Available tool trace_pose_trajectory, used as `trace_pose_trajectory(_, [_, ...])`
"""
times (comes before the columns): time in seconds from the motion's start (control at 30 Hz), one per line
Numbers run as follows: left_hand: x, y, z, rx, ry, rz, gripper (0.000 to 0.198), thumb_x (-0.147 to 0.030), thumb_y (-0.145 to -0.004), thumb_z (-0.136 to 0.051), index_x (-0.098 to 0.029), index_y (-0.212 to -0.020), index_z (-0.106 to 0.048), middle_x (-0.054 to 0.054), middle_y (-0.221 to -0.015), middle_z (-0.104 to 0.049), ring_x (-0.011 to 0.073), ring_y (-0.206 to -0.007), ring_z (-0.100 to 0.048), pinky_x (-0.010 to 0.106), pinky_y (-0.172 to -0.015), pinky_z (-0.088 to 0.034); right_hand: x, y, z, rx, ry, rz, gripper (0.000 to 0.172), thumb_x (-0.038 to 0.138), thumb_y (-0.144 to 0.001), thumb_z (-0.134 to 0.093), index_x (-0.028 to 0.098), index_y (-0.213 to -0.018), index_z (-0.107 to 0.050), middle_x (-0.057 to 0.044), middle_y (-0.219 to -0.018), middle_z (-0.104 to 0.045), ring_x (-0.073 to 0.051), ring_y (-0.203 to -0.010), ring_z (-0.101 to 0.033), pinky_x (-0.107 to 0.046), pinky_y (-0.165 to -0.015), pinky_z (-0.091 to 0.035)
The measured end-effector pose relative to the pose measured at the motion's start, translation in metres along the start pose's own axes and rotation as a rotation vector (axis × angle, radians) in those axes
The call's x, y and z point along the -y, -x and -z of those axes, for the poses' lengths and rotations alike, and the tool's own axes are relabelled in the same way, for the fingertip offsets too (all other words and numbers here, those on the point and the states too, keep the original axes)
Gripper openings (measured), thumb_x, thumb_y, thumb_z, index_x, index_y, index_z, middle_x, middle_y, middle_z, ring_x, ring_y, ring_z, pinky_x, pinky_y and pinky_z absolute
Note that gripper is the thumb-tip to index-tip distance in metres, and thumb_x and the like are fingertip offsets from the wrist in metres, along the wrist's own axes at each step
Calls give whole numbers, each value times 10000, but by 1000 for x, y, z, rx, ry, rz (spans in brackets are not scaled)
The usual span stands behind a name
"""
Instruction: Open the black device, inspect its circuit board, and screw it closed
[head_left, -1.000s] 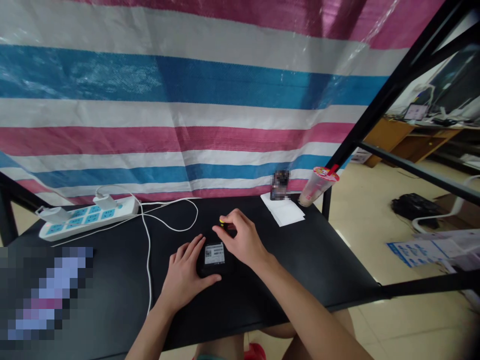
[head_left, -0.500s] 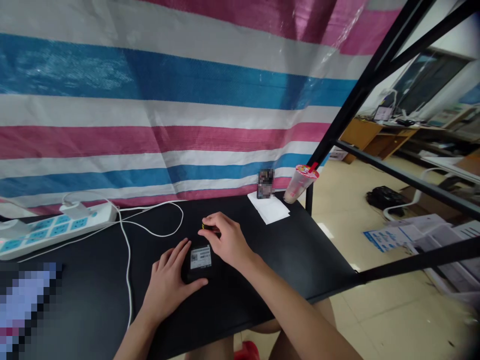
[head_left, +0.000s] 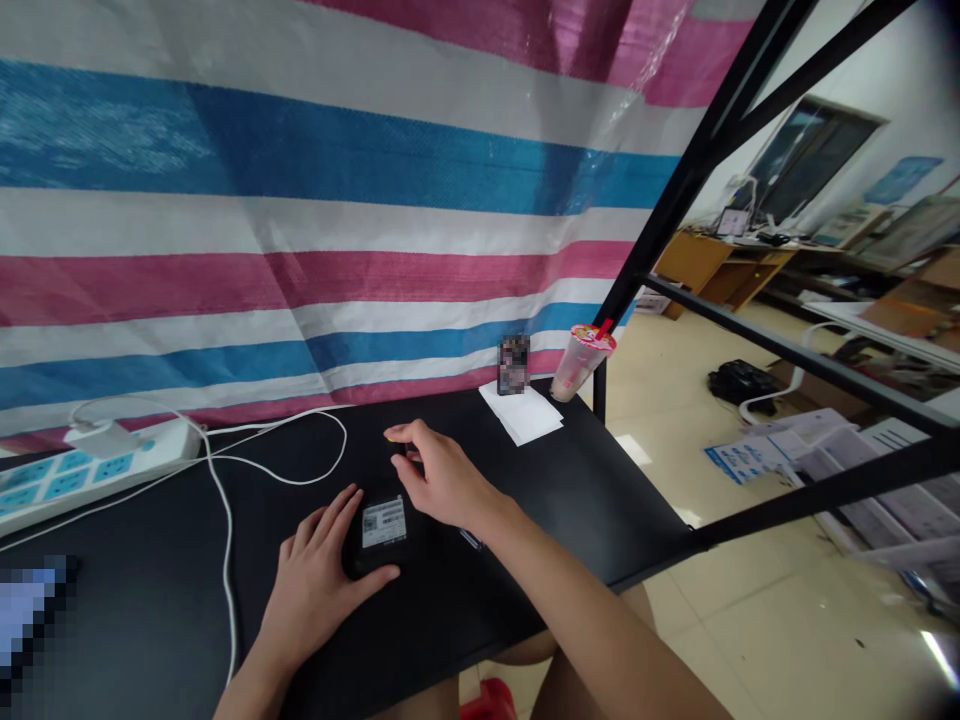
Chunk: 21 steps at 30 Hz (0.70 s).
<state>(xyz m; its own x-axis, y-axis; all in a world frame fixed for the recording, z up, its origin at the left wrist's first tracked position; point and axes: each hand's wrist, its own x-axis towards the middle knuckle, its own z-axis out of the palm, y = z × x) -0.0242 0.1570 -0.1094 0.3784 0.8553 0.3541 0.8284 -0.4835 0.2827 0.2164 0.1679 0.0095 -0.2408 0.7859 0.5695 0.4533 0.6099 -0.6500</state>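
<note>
A small black box (head_left: 379,530) with a white label on top lies on the black table (head_left: 570,490). My left hand (head_left: 319,580) rests flat against its left side, fingers spread and thumb along its near edge. My right hand (head_left: 439,475) hovers just behind the box, fingers curled in a pinch on a small dark tool with a yellow tip (head_left: 393,437). A thin dark rod (head_left: 471,540) shows under my right wrist.
A white power strip (head_left: 82,465) with a plugged charger and white cables (head_left: 225,520) lies at the left. A white paper (head_left: 521,415), a small blurred item and a lidded drink cup (head_left: 577,362) stand at the back right. A striped tarp hangs behind; black frame bars cross the right.
The view has swung to the right, so everything sits further left in the picture. Both hands stay at the black box; my right hand still pinches the yellow-tipped tool.
</note>
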Motion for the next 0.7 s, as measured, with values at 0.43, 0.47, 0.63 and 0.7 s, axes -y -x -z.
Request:
trace_pose_trajectory(0.43, [1,-1,-1,-1,-10,-11,949,-763,-857,-682,-293,-1635,-410,98,-1665,-479,397,-1420,-502,550,-1067,-453,1,4,-18,-104,65,73,258,190,-976,-622,223,-1221,-551,-117,-1352,-688,-234,-1282,-696,-386,-1035,-617])
trace_pose_trajectory(0.47, [1,-1,-1,-2,-12,-10,953,-764,-855,-682,-287,-1635,-413,100,-1663,-480,399,-1418,-501,552,-1070,-451,0,5,-18,-98,41,71,255,188,-987,-607,226,-1233,-553,-112,-1362,-695,-223,-1292,-694,-374,-1043,-614])
trace_pose_trajectory(0.63, [2,0,-1,-2,-11,-8,966,-764,-841,-696,-297,-1638,-414,99,-1662,-482,409,-1419,-499,563,-1071,-449,-6,7,-19,-84,6,4,198,274,-1017,-662,247,-1203,-602,-78,-1277,-747,-215,-1188,-748,-356,-972,-641])
trace_pose_trajectory(0.7, [2,0,-1,-3,-6,-10,965,-764,-841,-696,-297,-1636,-414,96,-1663,-481,407,-1420,-498,564,-1070,-450,-6,8,-21,-91,13,12,186,286,-1023,-668,252,-1196,-611,-72,-1270,-750,-216,-1185,-749,-357,-974,-639])
